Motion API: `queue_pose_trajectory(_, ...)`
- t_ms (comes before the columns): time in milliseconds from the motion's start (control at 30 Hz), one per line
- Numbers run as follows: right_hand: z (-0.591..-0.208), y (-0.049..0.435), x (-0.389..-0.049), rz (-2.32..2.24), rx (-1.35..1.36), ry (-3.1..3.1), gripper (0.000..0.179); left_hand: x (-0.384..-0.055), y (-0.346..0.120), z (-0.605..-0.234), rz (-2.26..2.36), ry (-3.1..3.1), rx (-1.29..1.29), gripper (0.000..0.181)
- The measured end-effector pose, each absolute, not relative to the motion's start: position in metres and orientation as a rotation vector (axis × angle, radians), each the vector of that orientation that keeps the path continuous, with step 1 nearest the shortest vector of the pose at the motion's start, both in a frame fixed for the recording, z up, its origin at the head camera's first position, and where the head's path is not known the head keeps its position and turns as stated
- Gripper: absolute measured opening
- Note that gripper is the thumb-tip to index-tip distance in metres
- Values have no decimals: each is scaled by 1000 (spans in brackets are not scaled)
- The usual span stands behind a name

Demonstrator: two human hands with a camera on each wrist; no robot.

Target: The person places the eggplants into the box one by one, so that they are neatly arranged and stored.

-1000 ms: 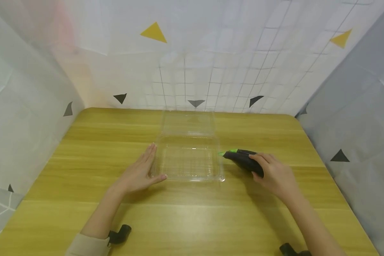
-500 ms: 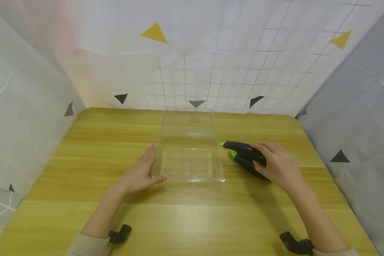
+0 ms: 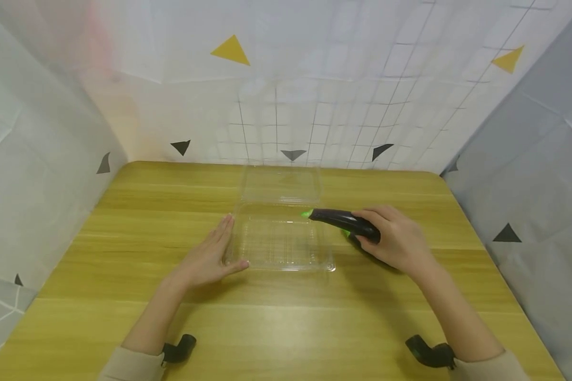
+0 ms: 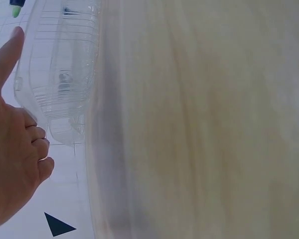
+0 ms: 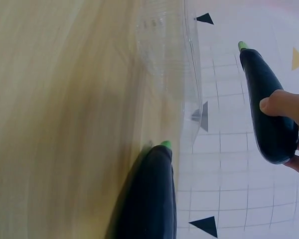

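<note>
An eggplant point(image 3: 345, 222), dark with a green stem, is held up in my right hand point(image 3: 395, 238), thumb on one side and fingers on the other. Its stem end overlaps the right part of a lidded clear plastic container point(image 3: 331, 264) in the head view. Below that hand a second eggplant point(image 5: 149, 199) lies on the table, partly hidden in the head view. The container's lid point(image 3: 281, 182) is folded back toward the wall. My left hand point(image 3: 205, 259) rests against the container's left side, fingers straight and thumb at the front left corner.
The wooden table point(image 3: 276, 328) ends at a white sheeted back wall point(image 3: 171, 106) with grid lines and triangles. Grey-white sheets stand at both sides. Dark curved mounts point(image 3: 178, 349) sit at both wrists.
My right hand has raised one eggplant off the other and carried it left to the container's right edge. The other eggplant stays on the table. My left hand has not moved.
</note>
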State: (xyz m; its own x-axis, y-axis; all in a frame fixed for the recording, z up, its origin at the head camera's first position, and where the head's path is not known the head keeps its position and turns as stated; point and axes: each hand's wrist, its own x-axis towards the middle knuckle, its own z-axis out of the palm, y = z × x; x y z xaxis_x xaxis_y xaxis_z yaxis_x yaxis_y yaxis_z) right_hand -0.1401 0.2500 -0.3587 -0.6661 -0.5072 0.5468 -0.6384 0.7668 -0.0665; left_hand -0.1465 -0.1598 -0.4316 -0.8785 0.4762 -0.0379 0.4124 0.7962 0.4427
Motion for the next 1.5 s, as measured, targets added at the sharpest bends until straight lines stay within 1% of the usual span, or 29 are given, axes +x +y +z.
queue_pose_trajectory(500, -354, 230, -147, 400, 926, -2416, 53, -144, -160, -434, 640, 2841, 702, 108)
queue_pose_trajectory(1167, -358, 203, -159, 416, 977, -2427, 50, -144, -159, -433, 624, 2848, 703, 110)
queue_pose_trajectory(1500, -361, 190, -168, 425, 999, -2453, 51, -145, -158, -432, 624, 2844, 699, 107)
